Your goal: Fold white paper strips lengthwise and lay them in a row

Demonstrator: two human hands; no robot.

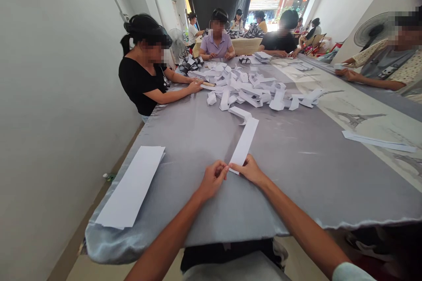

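Note:
A long white paper strip [245,144] slants away from me over the grey tablecloth, its near end at my fingers. My right hand [250,170] pinches that end between thumb and fingers. Close against its lower left corner is my left hand [215,175], with fingers curled and thumb and forefinger pressed together at the strip's edge. Whether the left fingertips hold the paper's corner is too small to tell. Beyond the strip's far end lies a folded white paper piece [240,113].
A stack of white paper sheets [132,189] lies at the left edge of the grey-covered table [290,184]. Many folded paper strips [244,85] are heaped mid-table. Loose strips [379,141] lie at right. A co-worker [141,70] sits at left; others sit around the far side.

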